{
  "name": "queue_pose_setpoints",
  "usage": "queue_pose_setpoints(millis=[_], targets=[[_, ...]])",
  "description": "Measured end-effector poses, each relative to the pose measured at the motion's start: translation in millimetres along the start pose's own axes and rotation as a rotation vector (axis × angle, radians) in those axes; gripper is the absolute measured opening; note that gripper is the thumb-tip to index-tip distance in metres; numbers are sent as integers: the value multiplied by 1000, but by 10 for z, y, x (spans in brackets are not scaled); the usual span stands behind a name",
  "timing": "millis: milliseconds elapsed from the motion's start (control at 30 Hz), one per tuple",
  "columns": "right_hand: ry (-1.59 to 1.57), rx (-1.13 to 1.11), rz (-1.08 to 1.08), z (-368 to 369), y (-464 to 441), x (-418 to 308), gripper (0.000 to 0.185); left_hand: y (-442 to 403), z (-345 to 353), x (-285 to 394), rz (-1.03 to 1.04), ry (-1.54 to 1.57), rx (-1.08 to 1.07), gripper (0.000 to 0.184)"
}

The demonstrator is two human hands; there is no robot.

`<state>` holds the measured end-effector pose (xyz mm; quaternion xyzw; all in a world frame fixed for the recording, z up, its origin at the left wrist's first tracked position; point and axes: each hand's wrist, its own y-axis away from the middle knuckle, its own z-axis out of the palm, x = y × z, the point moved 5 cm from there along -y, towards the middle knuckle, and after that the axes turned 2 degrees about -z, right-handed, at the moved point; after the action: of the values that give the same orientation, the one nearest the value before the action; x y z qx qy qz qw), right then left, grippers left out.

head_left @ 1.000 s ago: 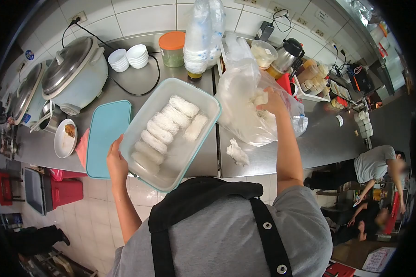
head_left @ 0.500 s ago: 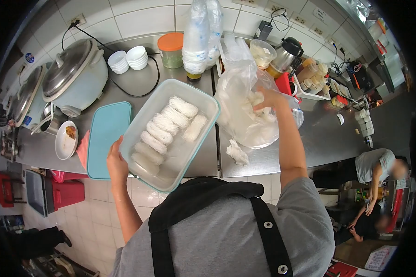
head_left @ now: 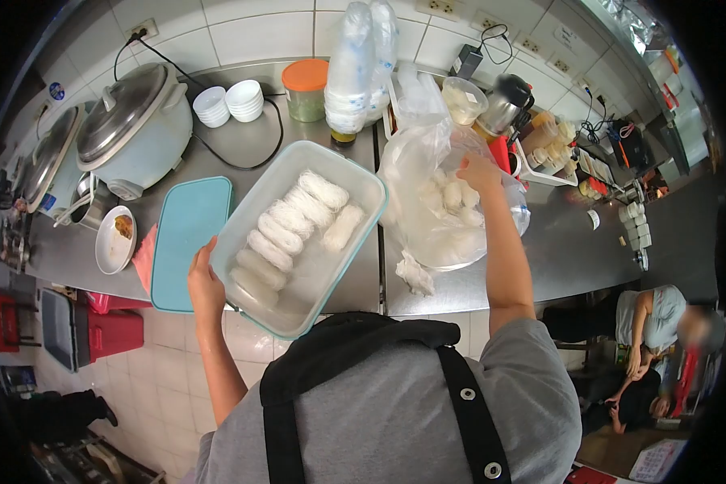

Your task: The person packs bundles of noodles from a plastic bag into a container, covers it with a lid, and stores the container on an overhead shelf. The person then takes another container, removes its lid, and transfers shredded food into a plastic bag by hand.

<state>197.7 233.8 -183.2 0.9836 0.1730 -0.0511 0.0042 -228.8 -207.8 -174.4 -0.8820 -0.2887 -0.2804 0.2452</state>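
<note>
Steel tabletop (head_left: 573,242): your left hand (head_left: 206,278) at left side of translucent tub (head_left: 319,266), right hand (head_left: 481,173) at open plastic bag (head_left: 407,177); cannot tell either grip. White noodle-like bundles (head_left: 278,231) lie in tub, lid (head_left: 187,250) off; pale clumps (head_left: 453,195) remain in bag.

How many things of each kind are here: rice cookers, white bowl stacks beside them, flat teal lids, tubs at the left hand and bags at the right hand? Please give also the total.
Rice cookers: 2
White bowl stacks: 2
Flat teal lid: 1
Tub: 1
Bag: 1
Total: 7
</note>
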Motion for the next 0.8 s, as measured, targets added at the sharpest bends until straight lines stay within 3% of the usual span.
queue_pose_setpoints(millis=[67, 167, 267, 533, 667, 800], targets=[[24, 89, -24, -223, 128, -53, 31, 6, 15, -28, 9, 1, 12, 59], [-63, 98, 92, -725, 420, -306, 25, 5, 10, 14, 3, -2, 15, 60], [-178, 49, 39, -1104, 686, -513, 24, -7, 4, 33, 6, -11, 14, 60], [-174, -131, -113, -825, 914, -694, 35, 15, 27, -7, 15, -26, 26, 59], [-121, 5, -104, -629, 864, -553, 45, 9, 30, -41, -7, -19, -2, 57], [-206, 120, -95, -1232, 1258, -692, 43, 61, -44, 127, -28, -123, 75, 52]])
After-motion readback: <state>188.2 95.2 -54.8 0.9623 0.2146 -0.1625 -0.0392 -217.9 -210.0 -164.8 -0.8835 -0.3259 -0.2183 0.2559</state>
